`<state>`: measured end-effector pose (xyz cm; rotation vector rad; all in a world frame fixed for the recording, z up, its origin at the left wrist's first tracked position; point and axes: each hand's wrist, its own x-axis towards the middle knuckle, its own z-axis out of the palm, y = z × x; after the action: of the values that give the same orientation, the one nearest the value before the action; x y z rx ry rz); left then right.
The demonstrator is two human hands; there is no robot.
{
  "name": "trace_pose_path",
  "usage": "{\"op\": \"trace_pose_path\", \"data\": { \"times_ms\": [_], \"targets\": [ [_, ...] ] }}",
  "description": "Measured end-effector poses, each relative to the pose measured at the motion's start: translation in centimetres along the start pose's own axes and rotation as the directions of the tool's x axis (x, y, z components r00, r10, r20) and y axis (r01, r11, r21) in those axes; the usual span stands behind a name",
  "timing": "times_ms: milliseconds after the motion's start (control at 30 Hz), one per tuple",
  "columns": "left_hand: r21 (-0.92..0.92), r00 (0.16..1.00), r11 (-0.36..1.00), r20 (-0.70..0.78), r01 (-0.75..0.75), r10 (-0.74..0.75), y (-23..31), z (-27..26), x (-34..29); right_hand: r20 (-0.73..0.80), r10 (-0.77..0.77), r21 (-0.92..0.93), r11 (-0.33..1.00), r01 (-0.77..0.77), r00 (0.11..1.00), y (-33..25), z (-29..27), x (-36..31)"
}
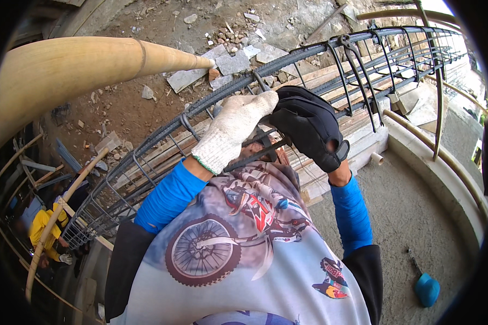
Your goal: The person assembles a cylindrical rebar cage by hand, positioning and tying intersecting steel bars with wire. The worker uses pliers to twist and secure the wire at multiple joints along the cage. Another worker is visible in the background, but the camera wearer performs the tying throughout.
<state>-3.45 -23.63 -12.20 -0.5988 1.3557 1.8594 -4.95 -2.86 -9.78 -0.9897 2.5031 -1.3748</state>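
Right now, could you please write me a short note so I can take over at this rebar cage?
Left hand, white knit glove: closed on the top bar of the rebar cage.
Right hand, black glove: gripping a thin metal rod at the same joint, touching the left.
Cage runs left to right over wooden planks; stirrups are already in place along it.
Done or left at this joint: hidden by both hands, so check it.

Gloved hands cover the spot where they meet on the rebar cage [309, 54], hiding what the fingers grip. The cage's far end blurs at the rim. A yellow-shirted person [46, 230] sits half-hidden behind bamboo poles [54, 222].
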Motion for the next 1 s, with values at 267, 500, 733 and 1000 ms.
{"op": "trace_pose_path", "data": {
  "times_ms": [267,500,733,1000],
  "targets": [
    [-0.159,0.997,0.987,0.068,0.037,-0.027,1.2,0.6,-0.6,-0.224,0.559,0.088,0.828,-0.554,0.799,-5.2,1.6,-3.1],
    [-0.030,0.990,0.990,0.026,0.138,-0.137,2.0,0.2,-0.3,-0.263,0.589,-0.207,0.739,-0.641,0.764,-8.5,2.6,-4.4],
    [0.133,0.992,0.983,-0.025,0.128,-0.126,1.9,0.1,0.1,-0.243,0.550,-0.113,0.802,-0.587,0.799,-7.7,3.5,-5.4],
    [0.141,0.993,0.983,-0.008,0.118,-0.118,2.0,0.1,0.0,0.425,0.628,0.722,0.199,-0.662,0.652,-1.6,-0.9,-6.4]
  ]
}}
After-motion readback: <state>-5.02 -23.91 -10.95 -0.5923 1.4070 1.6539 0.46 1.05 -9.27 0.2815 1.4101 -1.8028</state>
